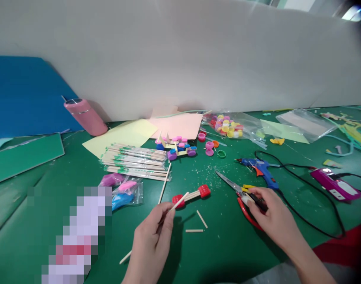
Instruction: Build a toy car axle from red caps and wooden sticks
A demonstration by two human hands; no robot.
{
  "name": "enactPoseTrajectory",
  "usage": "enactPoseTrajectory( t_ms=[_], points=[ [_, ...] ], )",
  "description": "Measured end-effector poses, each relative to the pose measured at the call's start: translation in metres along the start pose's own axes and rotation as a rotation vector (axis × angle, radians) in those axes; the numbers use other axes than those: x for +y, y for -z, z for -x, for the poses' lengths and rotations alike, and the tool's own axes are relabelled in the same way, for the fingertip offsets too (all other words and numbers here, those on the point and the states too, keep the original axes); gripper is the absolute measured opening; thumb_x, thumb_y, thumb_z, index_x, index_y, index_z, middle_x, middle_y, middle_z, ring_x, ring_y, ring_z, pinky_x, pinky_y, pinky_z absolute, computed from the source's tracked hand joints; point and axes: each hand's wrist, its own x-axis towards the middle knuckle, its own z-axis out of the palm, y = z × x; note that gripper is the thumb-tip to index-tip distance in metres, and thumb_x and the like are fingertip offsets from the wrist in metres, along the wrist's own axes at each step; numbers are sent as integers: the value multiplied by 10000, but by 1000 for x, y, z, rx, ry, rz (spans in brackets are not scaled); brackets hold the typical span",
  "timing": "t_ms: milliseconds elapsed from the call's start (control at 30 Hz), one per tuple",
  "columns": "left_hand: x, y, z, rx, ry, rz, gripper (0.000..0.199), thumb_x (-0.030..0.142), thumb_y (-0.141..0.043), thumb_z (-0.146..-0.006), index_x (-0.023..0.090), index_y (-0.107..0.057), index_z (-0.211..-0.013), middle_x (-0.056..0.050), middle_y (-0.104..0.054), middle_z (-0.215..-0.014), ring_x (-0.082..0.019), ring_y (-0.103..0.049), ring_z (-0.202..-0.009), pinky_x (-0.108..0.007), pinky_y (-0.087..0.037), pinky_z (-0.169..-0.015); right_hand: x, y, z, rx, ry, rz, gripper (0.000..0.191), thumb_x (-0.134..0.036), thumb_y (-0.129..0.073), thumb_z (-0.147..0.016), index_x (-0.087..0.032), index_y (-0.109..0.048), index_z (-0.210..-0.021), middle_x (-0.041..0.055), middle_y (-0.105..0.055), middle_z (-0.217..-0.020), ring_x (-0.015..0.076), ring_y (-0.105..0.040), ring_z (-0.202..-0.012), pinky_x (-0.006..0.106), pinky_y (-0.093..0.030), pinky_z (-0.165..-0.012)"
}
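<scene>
My left hand (155, 232) pinches a thin wooden stick (180, 200) between thumb and fingers; its tip crosses in front of a small piece (193, 195) made of short sticks with a red cap at each end. A second stick (165, 181) lies just beyond that hand. Two short stick bits (194, 230) rest to its right. My right hand (267, 209) is closed around a black-handled tool (259, 202), its working end unclear. Under and beside those fingers are scissors (232, 183) with red handles, blades pointing away, and something yellow.
Behind lie bagged wooden sticks (135, 159), small assembled cap-wheeled pieces (180, 148), loose bottle caps (210, 149) and a bag of caps (226, 126). A blue glue gun (261, 169) and its cord run right, near a purple power box (335, 184). A pink tumbler (87, 116) leans back left.
</scene>
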Motion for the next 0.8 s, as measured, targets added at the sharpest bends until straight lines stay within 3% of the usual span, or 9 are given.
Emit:
enactPoseTrajectory(
  t_ms=[100,300,467,633,700,800],
  points=[
    [0,-2,0,-9,19,6,140,294,-453,-840,203,-531,-768,50,-478,-548,-113,-428,-454,-192,-350,-425,17,4,4,-62,-7,100,353,-304,-488,-743,-170,-471,-1069,118,-533,-1065,266,-546,-959,391,-467,-793],
    [-1,-3,0,10,1,27,141,285,-463,-832,201,-536,-745,49,-470,-554,-110,-412,-462,-188,-350,-434,21,0,-4,-209,-99,188,471,-265,-518,-662,-132,-452,-1108,141,-544,-1095,280,-554,-982,403,-445,-855],
    [1,-2,-4,93,-14,55,127,264,-498,-803,197,-557,-712,50,-481,-542,-105,-418,-453,-178,-359,-424,19,5,-5,-203,-162,-9,421,-283,-524,-670,-177,-470,-1074,103,-593,-1061,260,-601,-935,376,-478,-818],
    [6,-1,-15,170,-48,96,112,245,-515,-789,194,-575,-710,38,-533,-559,-108,-459,-483,-175,-380,-440,-10,8,3,-269,-112,-419,418,-300,-522,-733,-199,-408,-1122,87,-583,-1102,197,-613,-938,278,-493,-821],
    [7,-1,-18,194,-60,113,104,236,-514,-792,191,-574,-720,33,-548,-579,-110,-479,-506,-177,-390,-460,-30,7,7,-335,-125,-473,427,-278,-563,-707,-205,-419,-1103,75,-597,-1079,195,-620,-913,258,-505,-795],
    [9,0,-21,223,-54,139,99,225,-518,-792,184,-569,-718,30,-539,-584,-110,-485,-519,-181,-397,-476,-55,3,15,-437,-159,-472,605,-166,-650,-563,-217,-421,-1121,34,-643,-967,206,-645,-826,238,-527,-723]
  ],
)
